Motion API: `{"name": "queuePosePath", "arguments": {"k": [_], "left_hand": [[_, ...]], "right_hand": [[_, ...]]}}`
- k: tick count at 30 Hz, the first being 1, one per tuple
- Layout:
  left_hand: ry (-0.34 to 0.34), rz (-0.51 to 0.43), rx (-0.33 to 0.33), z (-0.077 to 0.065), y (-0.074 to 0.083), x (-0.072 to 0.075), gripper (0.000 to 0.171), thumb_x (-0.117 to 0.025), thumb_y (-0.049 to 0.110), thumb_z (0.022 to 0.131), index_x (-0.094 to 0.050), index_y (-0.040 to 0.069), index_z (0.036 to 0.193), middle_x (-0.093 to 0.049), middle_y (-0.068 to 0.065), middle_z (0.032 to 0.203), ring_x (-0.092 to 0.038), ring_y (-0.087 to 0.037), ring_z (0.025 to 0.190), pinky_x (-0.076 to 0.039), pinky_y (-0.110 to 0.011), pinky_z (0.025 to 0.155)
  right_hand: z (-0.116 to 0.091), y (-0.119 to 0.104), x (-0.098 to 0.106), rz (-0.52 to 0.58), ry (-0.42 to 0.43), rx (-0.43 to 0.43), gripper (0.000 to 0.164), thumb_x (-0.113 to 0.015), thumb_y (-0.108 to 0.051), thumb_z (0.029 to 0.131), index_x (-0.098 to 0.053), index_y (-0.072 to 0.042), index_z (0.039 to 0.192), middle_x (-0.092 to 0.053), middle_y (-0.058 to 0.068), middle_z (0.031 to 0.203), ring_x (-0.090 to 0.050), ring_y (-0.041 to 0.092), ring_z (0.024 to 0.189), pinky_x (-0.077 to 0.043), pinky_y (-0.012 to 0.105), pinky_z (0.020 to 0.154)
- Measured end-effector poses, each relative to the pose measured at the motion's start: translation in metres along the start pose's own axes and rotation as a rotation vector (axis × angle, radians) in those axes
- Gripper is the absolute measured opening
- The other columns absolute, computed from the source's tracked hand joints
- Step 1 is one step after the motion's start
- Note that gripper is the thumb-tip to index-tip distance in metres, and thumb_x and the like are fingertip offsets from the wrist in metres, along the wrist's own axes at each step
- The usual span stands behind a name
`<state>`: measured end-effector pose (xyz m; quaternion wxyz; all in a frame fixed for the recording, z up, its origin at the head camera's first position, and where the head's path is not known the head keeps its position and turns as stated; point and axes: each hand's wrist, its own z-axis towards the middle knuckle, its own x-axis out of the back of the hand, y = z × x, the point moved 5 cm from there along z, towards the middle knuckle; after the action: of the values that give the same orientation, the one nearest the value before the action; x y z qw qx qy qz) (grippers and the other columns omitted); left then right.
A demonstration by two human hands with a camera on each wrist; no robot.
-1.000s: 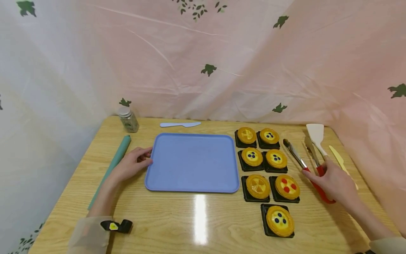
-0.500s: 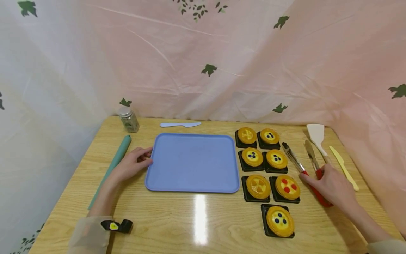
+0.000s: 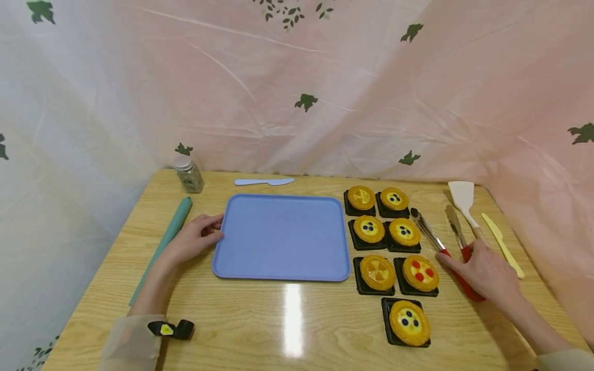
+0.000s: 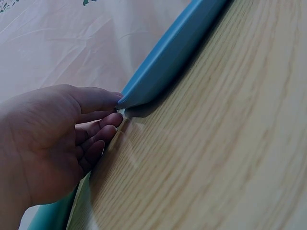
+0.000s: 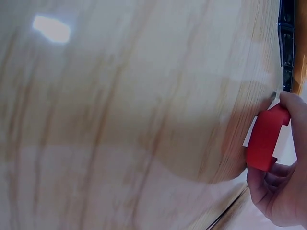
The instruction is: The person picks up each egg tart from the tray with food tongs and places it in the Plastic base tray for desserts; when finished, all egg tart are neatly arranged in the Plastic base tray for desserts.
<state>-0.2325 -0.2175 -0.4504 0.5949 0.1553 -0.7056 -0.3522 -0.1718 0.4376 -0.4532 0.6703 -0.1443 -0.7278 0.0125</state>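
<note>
In the head view, my right hand (image 3: 491, 270) grips red-handled metal tongs (image 3: 467, 284) whose two arms are spread apart. The right wrist view has the tongs' red handle (image 5: 266, 139) between thumb and fingers. On the other side, my left hand (image 3: 194, 238) touches the left edge of a blue tray (image 3: 283, 237). Seen from the left wrist, its fingertips meet the tray rim (image 4: 158, 57), the lower fingers loosely bent. Between tray and tongs sit several egg tarts on black holders, one with red dots (image 3: 420, 273), another with blue dots (image 3: 410, 323) nearest the front.
Beyond the right hand lie a white spatula (image 3: 462, 198) and a yellow knife (image 3: 502, 246). A blue knife (image 3: 264, 182) rests behind the tray. At left are a spice jar (image 3: 188, 175) and a teal rod (image 3: 169, 237). A pink-white curtain (image 3: 297, 129) backs the wooden table (image 3: 241, 319).
The right hand and the tongs have shifted slightly left, bringing one tong tip closer to the tarts. My left hand and the tray have stayed in place.
</note>
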Motion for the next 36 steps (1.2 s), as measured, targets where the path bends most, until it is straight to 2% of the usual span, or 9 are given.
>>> {"name": "queuePosePath", "arguments": {"k": [10, 15, 20, 22, 25, 27, 29, 33, 36], "left_hand": [[-0.002, 0.000, -0.001, 0.000, 0.002, -0.001, 0.054, -0.065, 0.018, 0.101, -0.051, -0.004, 0.148, -0.063, -0.014, 0.110, -0.057, -0.018, 0.096, -0.046, -0.025, 0.084], [0.000, 0.001, -0.001, 0.000, 0.003, 0.000, 0.054, -0.066, 0.019, 0.101, -0.051, -0.003, 0.148, -0.064, -0.014, 0.110, -0.058, -0.018, 0.096, -0.047, -0.026, 0.084], [0.011, 0.021, 0.001, 0.000, 0.005, 0.002, 0.054, -0.065, 0.019, 0.101, -0.051, -0.003, 0.148, -0.064, -0.014, 0.111, -0.057, -0.019, 0.097, -0.046, -0.028, 0.085], [0.013, 0.027, -0.003, -0.001, 0.008, 0.004, 0.054, -0.064, 0.019, 0.102, -0.050, -0.004, 0.149, -0.064, -0.016, 0.114, -0.058, -0.021, 0.098, -0.047, -0.032, 0.087], [0.026, 0.054, -0.019, -0.004, 0.014, 0.009, 0.055, -0.063, 0.018, 0.103, -0.047, -0.004, 0.151, -0.063, -0.021, 0.122, -0.062, -0.030, 0.104, -0.051, -0.044, 0.093], [0.061, 0.088, -0.046, -0.006, 0.020, 0.014, 0.055, -0.063, 0.018, 0.102, -0.047, -0.004, 0.150, -0.061, -0.026, 0.128, -0.064, -0.038, 0.109, -0.051, -0.053, 0.096], [0.123, 0.155, -0.102, -0.009, 0.027, 0.022, 0.055, -0.066, 0.016, 0.100, -0.049, -0.005, 0.148, -0.059, -0.029, 0.132, -0.062, -0.045, 0.115, -0.049, -0.059, 0.099], [0.274, 0.341, -0.209, -0.018, 0.044, 0.040, 0.058, -0.074, 0.019, 0.094, -0.054, -0.003, 0.145, -0.057, -0.029, 0.137, -0.055, -0.050, 0.124, -0.042, -0.066, 0.102], [0.329, 0.455, -0.226, -0.024, 0.053, 0.053, 0.064, -0.076, 0.027, 0.093, -0.053, 0.002, 0.148, -0.053, -0.026, 0.145, -0.049, -0.050, 0.131, -0.033, -0.069, 0.108]], "right_hand": [[-0.004, 0.004, 0.004, 0.001, -0.006, -0.009, 0.094, -0.058, -0.079, 0.087, -0.048, 0.008, 0.121, -0.059, 0.018, 0.081, -0.059, 0.029, 0.067, -0.036, 0.036, 0.047], [-0.003, 0.006, 0.010, -0.012, -0.016, -0.018, 0.099, -0.053, -0.079, 0.090, -0.046, 0.009, 0.133, -0.065, 0.025, 0.093, -0.065, 0.039, 0.077, -0.037, 0.038, 0.049], [0.001, 0.003, 0.026, 0.022, 0.061, 0.036, 0.087, -0.051, -0.069, 0.098, -0.050, 0.008, 0.138, -0.062, 0.031, 0.107, -0.064, 0.043, 0.082, -0.039, 0.038, 0.052], [0.001, 0.002, 0.034, 0.039, 0.097, 0.063, 0.080, -0.053, -0.064, 0.099, -0.052, 0.007, 0.136, -0.058, 0.032, 0.111, -0.062, 0.043, 0.086, -0.042, 0.042, 0.055], [0.005, -0.001, 0.047, 0.056, 0.125, 0.103, 0.076, -0.055, -0.058, 0.101, -0.050, 0.008, 0.138, -0.050, 0.037, 0.122, -0.057, 0.050, 0.096, -0.046, 0.056, 0.064], [0.008, -0.003, 0.055, 0.059, 0.161, 0.145, 0.072, -0.058, -0.053, 0.101, -0.049, 0.008, 0.139, -0.046, 0.040, 0.128, -0.051, 0.056, 0.105, -0.043, 0.066, 0.076], [0.010, -0.007, 0.063, 0.057, 0.223, 0.213, 0.067, -0.062, -0.047, 0.101, -0.051, 0.007, 0.139, -0.045, 0.042, 0.131, -0.047, 0.060, 0.110, -0.039, 0.072, 0.084], [0.013, -0.015, 0.080, 0.004, 0.369, 0.398, 0.064, -0.071, -0.042, 0.095, -0.057, 0.002, 0.139, -0.052, 0.039, 0.133, -0.046, 0.060, 0.118, -0.035, 0.072, 0.096], [0.016, -0.020, 0.089, -0.091, 0.372, 0.472, 0.075, -0.070, -0.048, 0.093, -0.048, -0.007, 0.152, -0.046, 0.034, 0.148, -0.041, 0.058, 0.132, -0.029, 0.074, 0.104]]}}
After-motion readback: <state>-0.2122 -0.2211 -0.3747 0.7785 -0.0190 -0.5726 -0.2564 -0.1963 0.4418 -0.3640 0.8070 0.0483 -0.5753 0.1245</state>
